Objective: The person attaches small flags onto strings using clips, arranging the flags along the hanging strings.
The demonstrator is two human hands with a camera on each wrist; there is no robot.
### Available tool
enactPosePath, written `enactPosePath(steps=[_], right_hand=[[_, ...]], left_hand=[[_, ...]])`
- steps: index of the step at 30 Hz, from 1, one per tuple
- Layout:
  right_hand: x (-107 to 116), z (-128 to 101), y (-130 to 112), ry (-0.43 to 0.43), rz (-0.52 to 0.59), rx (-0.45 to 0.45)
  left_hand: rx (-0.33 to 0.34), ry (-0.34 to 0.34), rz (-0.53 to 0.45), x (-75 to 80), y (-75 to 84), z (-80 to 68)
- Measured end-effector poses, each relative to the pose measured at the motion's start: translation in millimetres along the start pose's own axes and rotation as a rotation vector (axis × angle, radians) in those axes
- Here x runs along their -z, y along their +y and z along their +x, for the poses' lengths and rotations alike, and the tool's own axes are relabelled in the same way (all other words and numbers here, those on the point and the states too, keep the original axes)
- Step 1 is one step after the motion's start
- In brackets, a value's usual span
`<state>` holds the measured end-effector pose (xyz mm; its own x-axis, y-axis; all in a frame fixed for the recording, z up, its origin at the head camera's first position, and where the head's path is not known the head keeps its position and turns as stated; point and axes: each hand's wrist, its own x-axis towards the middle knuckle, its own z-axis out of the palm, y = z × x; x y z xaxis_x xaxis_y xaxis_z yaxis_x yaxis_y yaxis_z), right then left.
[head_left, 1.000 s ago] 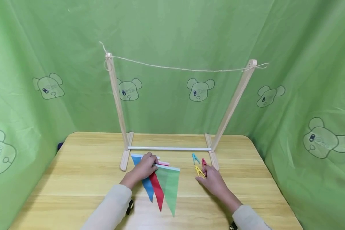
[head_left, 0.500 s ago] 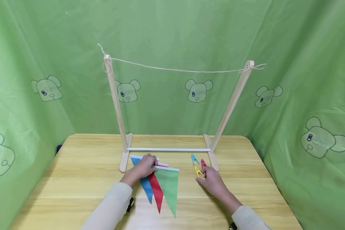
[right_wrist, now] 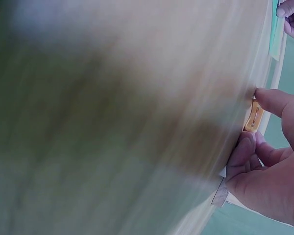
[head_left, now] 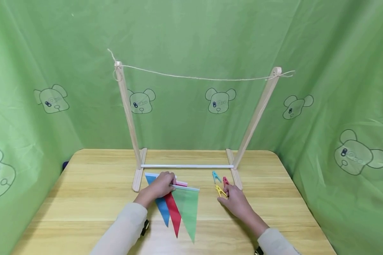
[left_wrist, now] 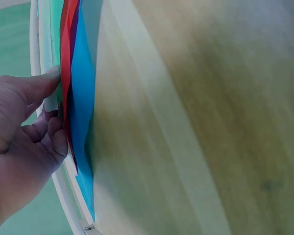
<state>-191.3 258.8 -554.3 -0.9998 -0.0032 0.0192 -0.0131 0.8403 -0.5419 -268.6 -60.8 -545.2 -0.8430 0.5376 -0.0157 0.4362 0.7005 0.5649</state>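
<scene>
In the head view my left hand (head_left: 161, 185) holds the green pennant flag (head_left: 189, 207) by the left end of its white top strip, thumb in front and fingers behind. Beneath it, partly covered, lie a red pennant (head_left: 175, 214) and a blue pennant (head_left: 162, 209), fanned to the left. My right hand (head_left: 237, 202) is at a yellow clothespin (head_left: 220, 191), which sits between thumb and fingers in the right wrist view too. Just beyond are a red clothespin (head_left: 225, 181) and a blue clothespin (head_left: 215, 175), both lying on the table.
Behind the hands stands a wooden frame, with a left post (head_left: 127, 113), a right post (head_left: 258, 109) and a white crossbar (head_left: 188, 166) low down. A thin string (head_left: 191, 77) sags between the post tops. Green curtain (head_left: 178, 35) surrounds the wooden table (head_left: 274, 198).
The green pennant's top edge has tilted slightly and its tip sits a little nearer me. The right hand stays at the yellow clothespin. The head view has shifted slightly.
</scene>
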Motion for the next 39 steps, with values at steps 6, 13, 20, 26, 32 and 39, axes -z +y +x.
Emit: enactPosePath(steps=[6,13,20,26,32,39], right_hand=[[1,-1,-2,-0.001,0.001,0.006],[1,-2,-2,0.023,-0.003,0.042],[1,-2,-1,0.025,0.012,0.050],[5,-4,-2,0.033,0.052,0.051],[12,-6,-6,0.030,0.064,0.051],[17,-4,-7,0.045,0.061,0.051]], left_hand=[[-0.040,0.005,0.025,-2.0,-1.5,-1.2],[-0.069,0.016,0.051,-4.3,-3.8,-0.8],[-0.078,0.046,0.044,-5.9,-4.2,-1.7],[-0.077,0.064,-0.017,-1.3,0.0,-3.3],[-0.066,0.072,-0.113,3.4,6.0,-7.4],[-0.057,0.102,-0.202,3.8,9.5,-11.8]])
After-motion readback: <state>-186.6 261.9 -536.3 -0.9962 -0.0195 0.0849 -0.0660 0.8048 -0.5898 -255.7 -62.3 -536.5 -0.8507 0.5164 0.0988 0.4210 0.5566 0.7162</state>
